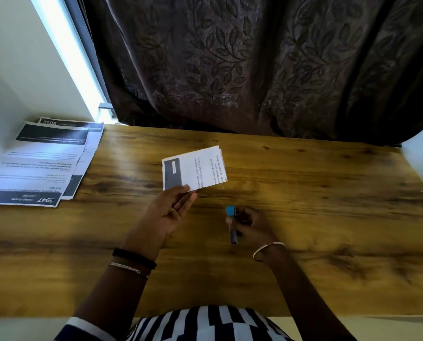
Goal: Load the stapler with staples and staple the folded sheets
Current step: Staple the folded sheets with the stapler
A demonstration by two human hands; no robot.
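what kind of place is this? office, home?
Probably a home desk, though I can't be sure. A wood-grain table sits against a dark leaf-patterned curtain by a window, with printed sheets stacked at the left. The hands hold folded sheets and a small stapler.

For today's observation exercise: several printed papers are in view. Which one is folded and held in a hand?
The small folded sheets, pinched by the left hand above the wooden table. The other printed sheets lie flat and unfolded at the table's left end.

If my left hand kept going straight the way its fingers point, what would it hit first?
The left hand already pinches the folded sheets. Past them the wooden table looks bare up to the dark curtain, though depth is unclear.
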